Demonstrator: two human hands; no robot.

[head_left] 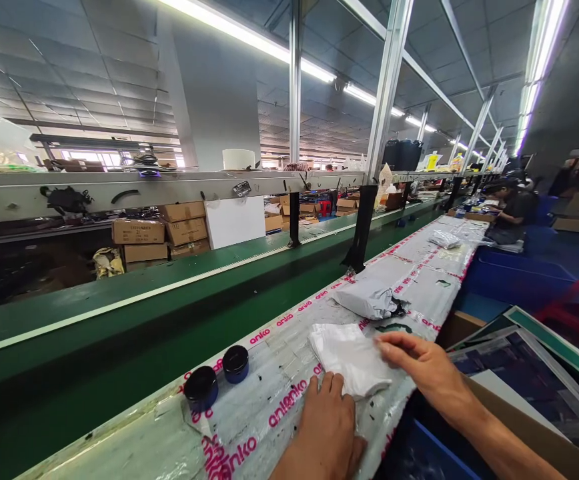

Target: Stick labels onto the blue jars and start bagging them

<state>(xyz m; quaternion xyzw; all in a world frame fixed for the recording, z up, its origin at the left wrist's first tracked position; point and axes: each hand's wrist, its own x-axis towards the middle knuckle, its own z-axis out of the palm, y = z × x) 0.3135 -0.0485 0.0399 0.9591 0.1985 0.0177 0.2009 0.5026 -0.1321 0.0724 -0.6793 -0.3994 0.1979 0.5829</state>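
A small pile of thin white sheets, perhaps cloth or soft plastic bags, lies on the wrapped bench top. My left hand rests palm down at its near edge, fingers stretched out and fingertips touching it. At the right edge of the pile, my right hand has thumb and fingers drawn together in a pinch on the white sheets. Just beyond lies a filled white plastic bag with something dark at its end. Two round items with glossy black tops, a nearer one and a farther one, stand to the left.
The long bench is covered in film printed with pink lettering. A green conveyor belt runs along its left side, with a dark-wrapped post between. Bins and a cardboard box crowd the right. A person sits farther down.
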